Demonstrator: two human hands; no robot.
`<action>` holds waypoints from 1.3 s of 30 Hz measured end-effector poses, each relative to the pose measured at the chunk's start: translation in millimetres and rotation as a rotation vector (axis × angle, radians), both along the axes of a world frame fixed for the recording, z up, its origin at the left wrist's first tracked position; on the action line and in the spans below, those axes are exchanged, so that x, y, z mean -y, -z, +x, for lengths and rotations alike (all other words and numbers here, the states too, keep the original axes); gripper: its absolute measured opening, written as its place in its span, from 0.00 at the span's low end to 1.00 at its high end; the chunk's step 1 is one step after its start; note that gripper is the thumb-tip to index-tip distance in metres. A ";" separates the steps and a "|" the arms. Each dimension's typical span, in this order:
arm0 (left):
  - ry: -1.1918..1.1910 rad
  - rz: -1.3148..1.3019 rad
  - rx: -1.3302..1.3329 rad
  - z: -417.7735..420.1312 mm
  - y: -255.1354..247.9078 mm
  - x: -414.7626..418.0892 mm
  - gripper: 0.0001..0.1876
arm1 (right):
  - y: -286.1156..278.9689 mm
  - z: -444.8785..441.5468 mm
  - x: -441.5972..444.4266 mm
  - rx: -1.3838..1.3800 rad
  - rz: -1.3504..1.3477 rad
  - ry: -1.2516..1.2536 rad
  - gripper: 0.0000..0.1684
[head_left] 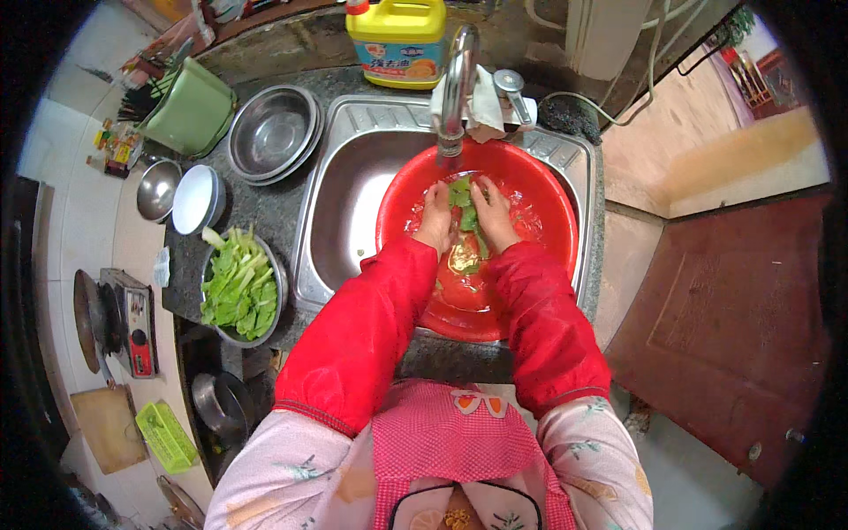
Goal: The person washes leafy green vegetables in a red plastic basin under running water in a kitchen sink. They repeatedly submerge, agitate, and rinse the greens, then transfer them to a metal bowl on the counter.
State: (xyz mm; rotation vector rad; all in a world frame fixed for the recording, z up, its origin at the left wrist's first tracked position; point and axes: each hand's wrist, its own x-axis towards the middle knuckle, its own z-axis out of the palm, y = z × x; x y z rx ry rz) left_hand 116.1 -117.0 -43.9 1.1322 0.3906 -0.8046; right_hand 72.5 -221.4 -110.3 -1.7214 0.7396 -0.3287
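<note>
A red plastic basin (560,218) with water in it sits over the right part of the stainless steel sink (338,218). Inside the basin, my left hand (437,215) and my right hand (493,213) hold green leafy vegetables (462,193) between them. Some fingertips are hidden behind the leaves. Bits of green float in the water nearer to me. Just beyond my hands, the chrome faucet (457,86) hangs over the basin's far rim. To my left, a metal bowl (283,291) on the counter holds a heap of cut leafy greens (240,285).
Stacked metal basins (273,136), a white bowl (195,199), a small metal bowl (159,191) and a green utensil holder (189,109) stand left of the sink. Behind it is a yellow detergent jug (397,40). The faucet handle (513,93) and a dark scrubber (570,118) are at right.
</note>
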 end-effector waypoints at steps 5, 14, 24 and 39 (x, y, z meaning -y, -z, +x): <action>-0.049 -0.348 -0.087 6.1 56.0 -4.6 0.14 | -35.9 -3.1 -59.7 0.120 0.150 -0.133 0.25; -0.075 -0.127 -0.128 -26.2 -16.8 -11.8 0.33 | -67.8 -32.8 -86.2 0.195 0.464 -0.174 0.28; -0.060 -0.177 -0.145 -31.5 30.6 -44.1 0.34 | -47.7 -21.5 22.8 -0.154 -0.497 -0.124 0.28; 0.240 0.310 0.497 -3.7 27.9 -60.2 0.15 | -67.0 -60.9 52.8 -0.139 -0.516 -0.432 0.22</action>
